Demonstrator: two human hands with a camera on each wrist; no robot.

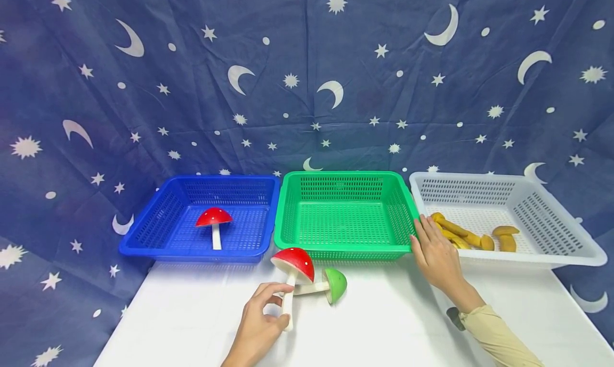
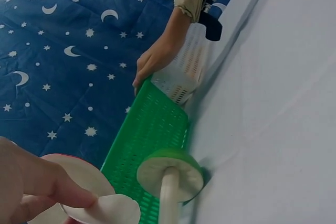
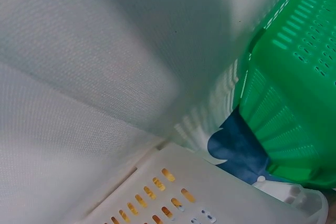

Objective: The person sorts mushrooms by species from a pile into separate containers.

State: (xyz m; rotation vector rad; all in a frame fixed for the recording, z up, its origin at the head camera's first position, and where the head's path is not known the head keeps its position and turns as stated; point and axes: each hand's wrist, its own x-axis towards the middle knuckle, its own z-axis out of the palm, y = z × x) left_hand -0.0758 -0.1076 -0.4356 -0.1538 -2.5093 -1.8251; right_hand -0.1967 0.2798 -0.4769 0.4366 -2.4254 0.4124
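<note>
My left hand (image 1: 259,321) pinches the white stem of a toy mushroom with a red, white-dotted cap (image 1: 298,261), held upright in front of the green basket (image 1: 345,249). Just behind it a toy mushroom with a green cap (image 1: 338,286) lies on its side, its stem pointing left; the left wrist view shows this green cap (image 2: 170,174) from below. My right hand (image 1: 437,259) rests with extended fingers where the rims of the green basket and the white basket (image 1: 532,258) meet. Between these two baskets a narrow gap shows in the right wrist view.
A blue basket (image 1: 192,256) at the left holds another red-capped mushroom (image 1: 214,217). Several yellow-brown mushroom-like pieces (image 1: 506,243) lie in the white basket. All three baskets stand in a row along the back of the white table (image 1: 374,329), before a starry blue curtain (image 1: 288,122).
</note>
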